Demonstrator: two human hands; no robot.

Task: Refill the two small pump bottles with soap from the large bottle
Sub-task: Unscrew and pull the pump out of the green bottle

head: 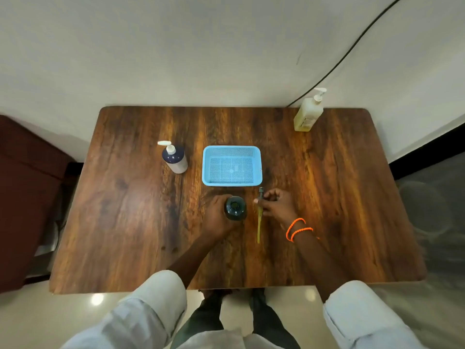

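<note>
With the pump already out of it, dark small bottle stands open-mouthed at centre frame, just below the blue basket. Left hand wrapped round its left side, steadying it upright, prob. so nothing tips while the neck is bare. Right hand pinching the pump head just right of the bottle, dip tube trailing toward lower frame, yellowish w/ soap; seems held off to the side to keep the neck free, though can't tell if the tube tip touches the table. Second small pump bottle, dark top and white pump, waiting left of the basket, pump on, untouched. Large bottle of pale yellow soap parked at upper right corner of the table, well apart from both hands. Basket maybe meant for loose parts, just a guess. Early stage by the look: one bottle opened, no pouring yet.
</note>
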